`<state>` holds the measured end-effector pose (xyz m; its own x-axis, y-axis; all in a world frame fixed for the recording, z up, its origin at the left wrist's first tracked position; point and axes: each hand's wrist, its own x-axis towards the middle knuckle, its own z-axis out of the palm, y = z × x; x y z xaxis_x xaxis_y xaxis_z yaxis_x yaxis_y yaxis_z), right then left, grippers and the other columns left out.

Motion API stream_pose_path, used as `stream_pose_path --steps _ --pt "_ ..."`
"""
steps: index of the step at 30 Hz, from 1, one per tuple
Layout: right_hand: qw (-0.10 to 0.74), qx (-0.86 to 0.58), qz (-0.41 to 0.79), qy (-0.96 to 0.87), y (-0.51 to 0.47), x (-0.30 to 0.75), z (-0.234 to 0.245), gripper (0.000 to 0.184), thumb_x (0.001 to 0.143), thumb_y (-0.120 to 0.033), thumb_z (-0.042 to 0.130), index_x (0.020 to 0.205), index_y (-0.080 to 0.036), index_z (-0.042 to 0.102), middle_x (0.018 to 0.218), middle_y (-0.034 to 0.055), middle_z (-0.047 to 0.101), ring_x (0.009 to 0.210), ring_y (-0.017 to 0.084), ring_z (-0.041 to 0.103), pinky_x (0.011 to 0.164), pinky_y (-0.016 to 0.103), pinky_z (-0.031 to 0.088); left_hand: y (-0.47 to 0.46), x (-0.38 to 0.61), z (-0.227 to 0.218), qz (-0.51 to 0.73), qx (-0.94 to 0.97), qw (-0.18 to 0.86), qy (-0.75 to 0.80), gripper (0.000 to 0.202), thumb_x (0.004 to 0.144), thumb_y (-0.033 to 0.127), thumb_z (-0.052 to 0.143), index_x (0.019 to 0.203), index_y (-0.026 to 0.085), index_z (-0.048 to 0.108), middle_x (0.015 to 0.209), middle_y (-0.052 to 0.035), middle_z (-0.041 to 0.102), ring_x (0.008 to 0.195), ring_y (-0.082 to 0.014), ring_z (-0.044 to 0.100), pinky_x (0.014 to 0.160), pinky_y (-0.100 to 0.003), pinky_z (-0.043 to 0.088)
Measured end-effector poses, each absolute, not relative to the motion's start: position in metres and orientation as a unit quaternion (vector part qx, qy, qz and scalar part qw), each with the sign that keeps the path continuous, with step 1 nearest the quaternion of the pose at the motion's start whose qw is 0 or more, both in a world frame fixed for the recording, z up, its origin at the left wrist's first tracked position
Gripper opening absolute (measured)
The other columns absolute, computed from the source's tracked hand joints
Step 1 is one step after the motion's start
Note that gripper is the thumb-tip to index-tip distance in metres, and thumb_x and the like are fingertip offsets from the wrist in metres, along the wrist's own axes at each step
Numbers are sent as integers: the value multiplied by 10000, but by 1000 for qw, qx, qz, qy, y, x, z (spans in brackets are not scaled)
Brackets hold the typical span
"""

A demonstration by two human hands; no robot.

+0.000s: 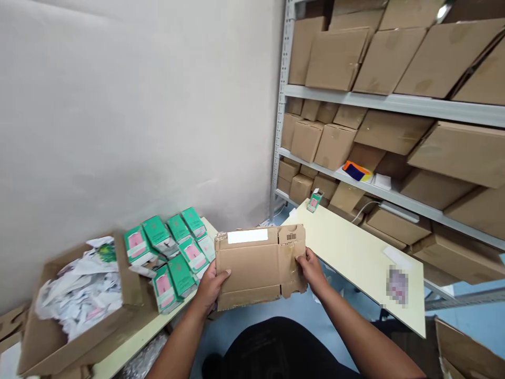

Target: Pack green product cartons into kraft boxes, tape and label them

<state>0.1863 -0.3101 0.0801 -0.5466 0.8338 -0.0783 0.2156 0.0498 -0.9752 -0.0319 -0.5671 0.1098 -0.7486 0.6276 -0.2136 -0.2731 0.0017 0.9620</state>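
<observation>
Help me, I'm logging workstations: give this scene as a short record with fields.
Left hand: grips the left edge of a creased cardboard piece
Right hand: grips its right edge
Left table: green boxes beside an open carton of crumpled paper
Right table: one upright green box at the far end
Shelves: brown boxes
</observation>
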Motion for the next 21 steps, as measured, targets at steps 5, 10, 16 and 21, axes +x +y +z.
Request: stream_pose_path --steps 5,10,16,21 --pt "297 -448 577 -616 -265 251 67 308 792 -423 578 1019 -224 638 985 48 750 938 264 681 783 317 525 -483 -8 112 651 200 375 629 581 700 359 791 1240 195 656 1110 -92 779 1009 -301 728 881 -387 577" --pt "335 -513 560 -558 -240 288 51 277 780 -438 589 964 -236 631 924 43 752 893 264 687 742 313 533 -405 -6 107 591 246 434 634 567 661 359 771 1197 206 673 1097 -82 778 1053 -303 712 871 -363 568" --pt "364 -588 513 -509 -216 300 44 292 785 -461 584 964 -237 637 922 61 775 858 279 714 707 333 548 -314 -22 87 537 311 511 595 535 687 355 727 1191 192 658 1101 -74 775 999 -277 719 862 -342 554" --pt "388 -647 459 -469 -194 284 47 332 776 -490 612 984 -232 640 948 70 779 883 286 721 714 340 555 -244 -44 72 508 349 545 568 485 695 333 695 1153 182 646 1097 -76 770 986 -266 710 847 -325 547"
